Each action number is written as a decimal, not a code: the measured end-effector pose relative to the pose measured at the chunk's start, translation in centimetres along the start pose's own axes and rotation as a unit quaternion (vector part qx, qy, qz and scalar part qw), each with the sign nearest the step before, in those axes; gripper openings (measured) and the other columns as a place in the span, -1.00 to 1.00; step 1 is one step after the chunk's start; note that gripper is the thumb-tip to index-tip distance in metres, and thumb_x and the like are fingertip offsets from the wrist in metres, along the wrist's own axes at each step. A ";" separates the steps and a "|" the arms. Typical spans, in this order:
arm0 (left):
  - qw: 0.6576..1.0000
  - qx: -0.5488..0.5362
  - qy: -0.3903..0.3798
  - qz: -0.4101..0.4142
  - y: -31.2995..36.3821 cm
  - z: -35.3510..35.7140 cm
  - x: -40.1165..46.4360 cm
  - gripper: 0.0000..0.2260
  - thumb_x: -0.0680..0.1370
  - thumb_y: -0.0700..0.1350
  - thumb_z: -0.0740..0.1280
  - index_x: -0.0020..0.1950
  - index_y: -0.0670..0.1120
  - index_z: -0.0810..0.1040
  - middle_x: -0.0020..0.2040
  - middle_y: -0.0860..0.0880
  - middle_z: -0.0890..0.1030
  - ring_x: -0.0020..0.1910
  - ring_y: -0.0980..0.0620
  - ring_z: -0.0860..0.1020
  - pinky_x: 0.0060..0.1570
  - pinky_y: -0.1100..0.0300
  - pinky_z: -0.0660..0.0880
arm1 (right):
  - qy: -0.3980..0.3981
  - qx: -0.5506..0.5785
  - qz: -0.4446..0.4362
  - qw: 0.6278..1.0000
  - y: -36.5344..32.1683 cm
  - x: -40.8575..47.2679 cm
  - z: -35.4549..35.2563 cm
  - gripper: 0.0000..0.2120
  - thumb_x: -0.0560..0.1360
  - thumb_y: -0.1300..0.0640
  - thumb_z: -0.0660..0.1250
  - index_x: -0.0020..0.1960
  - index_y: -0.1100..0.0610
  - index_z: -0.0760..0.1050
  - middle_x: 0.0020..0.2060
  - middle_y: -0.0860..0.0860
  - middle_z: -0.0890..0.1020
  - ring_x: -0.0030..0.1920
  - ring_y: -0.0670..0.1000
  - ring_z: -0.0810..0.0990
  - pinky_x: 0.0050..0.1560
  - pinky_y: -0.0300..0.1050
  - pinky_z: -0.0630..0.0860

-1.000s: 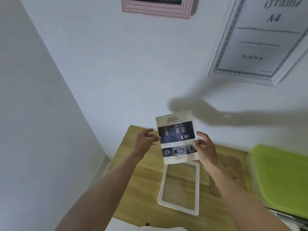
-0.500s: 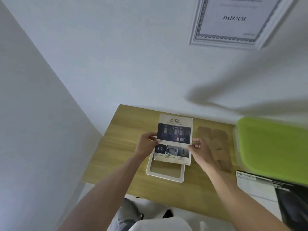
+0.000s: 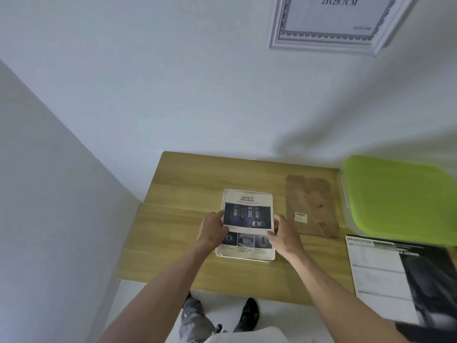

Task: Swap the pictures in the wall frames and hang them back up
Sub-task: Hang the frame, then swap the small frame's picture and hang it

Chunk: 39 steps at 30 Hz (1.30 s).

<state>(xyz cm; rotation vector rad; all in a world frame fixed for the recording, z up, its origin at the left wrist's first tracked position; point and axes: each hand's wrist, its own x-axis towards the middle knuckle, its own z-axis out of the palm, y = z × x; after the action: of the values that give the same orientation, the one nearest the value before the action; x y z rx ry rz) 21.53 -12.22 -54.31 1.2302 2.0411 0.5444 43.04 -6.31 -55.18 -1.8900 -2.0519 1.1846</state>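
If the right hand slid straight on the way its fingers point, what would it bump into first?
The right hand points left across the safety leaflet, so it would probably meet the left hand gripping the opposite edge, though depth is hard to judge.

Plain white walls [image 3: 173, 82] meet at a corner, left. Wood-grain counter [image 3: 178, 194] set against back wall. White floor [image 3: 153, 300] below. Even light.
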 end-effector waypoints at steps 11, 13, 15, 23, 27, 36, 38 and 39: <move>0.997 0.073 0.010 -0.020 -0.5 0.5 0.5 -0.66 0.52 -0.08 0.34 0.30 -0.06 0.51 0.10 -0.04 0.46 -0.04 -0.09 0.56 -0.09 0.04 0.54 | 0.004 -0.130 -0.017 0.991 -0.2 0.0 0.6 -0.39 0.53 -0.10 0.39 0.49 0.03 0.26 0.26 0.04 0.46 0.17 0.07 0.56 0.01 -0.03 0.56; 0.997 0.077 0.003 -0.019 -0.7 0.7 0.7 -0.59 0.53 -0.08 0.33 0.39 -0.04 0.44 0.12 -0.04 0.46 -0.02 -0.09 0.55 -0.07 0.03 0.54 | 0.004 -0.143 -0.023 0.989 -0.1 0.1 0.7 -0.40 0.52 -0.13 0.38 0.47 0.01 0.27 0.25 0.04 0.46 0.16 0.07 0.56 0.01 0.01 0.59; 0.997 0.077 -0.002 -0.015 -0.9 0.8 0.8 -0.50 0.54 -0.07 0.32 0.49 -0.01 0.34 0.13 -0.05 0.45 -0.01 -0.09 0.54 -0.04 0.02 0.55 | 0.001 -0.145 -0.024 0.989 0.0 0.2 0.8 -0.39 0.52 -0.14 0.38 0.48 0.01 0.27 0.26 0.05 0.45 0.17 0.08 0.56 0.03 0.03 0.60; 0.997 0.080 -0.011 -0.008 -1.1 0.5 1.1 -0.51 0.54 -0.04 0.30 0.49 0.01 0.36 0.09 -0.03 0.43 -0.02 -0.09 0.54 -0.05 0.02 0.52 | 0.001 -0.136 -0.022 0.990 0.1 0.3 0.9 -0.39 0.53 -0.14 0.37 0.48 -0.01 0.25 0.28 0.04 0.44 0.18 0.06 0.55 0.00 -0.03 0.58; 0.997 0.071 -0.009 -0.008 -1.2 0.6 1.1 -0.50 0.54 -0.05 0.31 0.49 -0.02 0.35 0.12 -0.04 0.44 0.01 -0.09 0.54 -0.06 0.05 0.51 | 0.002 -0.135 -0.024 0.991 0.1 0.3 0.9 -0.39 0.52 -0.15 0.37 0.48 -0.01 0.25 0.28 0.03 0.44 0.17 0.05 0.55 -0.01 -0.06 0.57; 0.998 0.065 -0.015 -0.005 -1.3 0.5 1.2 -0.55 0.56 -0.09 0.30 0.46 -0.05 0.40 0.11 -0.06 0.45 0.01 -0.10 0.53 0.02 0.01 0.52 | 0.003 -0.140 -0.024 0.990 -0.1 0.2 0.9 -0.40 0.54 -0.12 0.37 0.49 0.01 0.26 0.29 0.05 0.44 0.18 0.08 0.55 0.01 -0.04 0.56; 0.998 0.065 -0.015 -0.001 -1.3 0.5 1.2 -0.57 0.56 -0.11 0.29 0.43 -0.06 0.42 0.09 -0.06 0.45 -0.01 -0.10 0.53 0.02 -0.01 0.53 | 0.003 -0.137 -0.023 0.990 -0.1 0.2 0.9 -0.40 0.54 -0.11 0.37 0.49 0.01 0.26 0.29 0.06 0.44 0.19 0.09 0.55 0.03 -0.01 0.58; 0.998 0.066 -0.016 -0.001 -1.4 0.5 1.2 -0.57 0.56 -0.11 0.29 0.44 -0.06 0.42 0.09 -0.06 0.44 -0.01 -0.10 0.53 0.02 0.00 0.53 | 0.003 -0.135 -0.022 0.991 -0.1 0.1 0.9 -0.41 0.54 -0.10 0.37 0.49 0.01 0.26 0.29 0.06 0.44 0.19 0.09 0.55 0.04 -0.01 0.58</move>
<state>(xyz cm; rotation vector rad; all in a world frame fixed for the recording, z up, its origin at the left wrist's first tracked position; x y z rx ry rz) 20.72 -11.80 -55.95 1.3051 2.0794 0.3914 42.42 -6.60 -55.75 -1.9407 -2.3390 0.9298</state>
